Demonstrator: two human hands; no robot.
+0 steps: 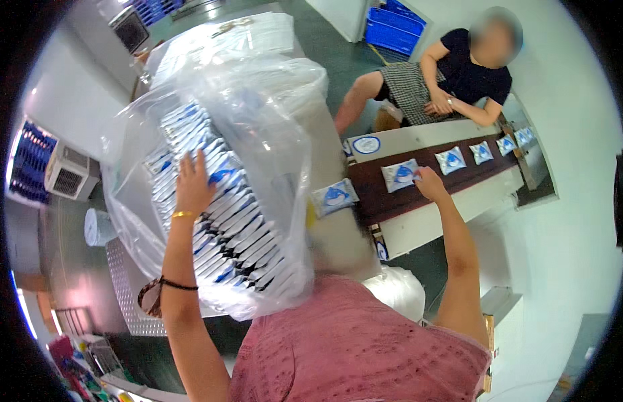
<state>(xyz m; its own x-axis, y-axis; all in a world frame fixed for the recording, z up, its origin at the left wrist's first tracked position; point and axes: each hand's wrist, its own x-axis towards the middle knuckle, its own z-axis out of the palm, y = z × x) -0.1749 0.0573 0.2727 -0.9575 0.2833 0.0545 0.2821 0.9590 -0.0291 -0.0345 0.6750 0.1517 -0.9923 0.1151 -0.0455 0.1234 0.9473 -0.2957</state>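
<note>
My left hand (194,186) lies with its fingers spread on rows of small white-and-blue packets (241,218). These packets stand tightly side by side inside a large clear plastic bag (284,144), whose mouth gapes upward. Over on the right, my right hand (429,185) pinches the right edge of a white-and-blue pillow packet (398,175) on a dark brown conveyor belt (428,199). Another such packet (335,197) lies at the table's edge, between the bag and the belt. My fingers partly cover the packets beneath them.
Several more packets (451,161) sit spaced along the belt toward the far right. A seated person (477,77) is beyond the conveyor. White plastic sheeting (224,40) covers the table's far end. Blue crates (394,30) stand at the back; a white bundle (396,291) is below the belt.
</note>
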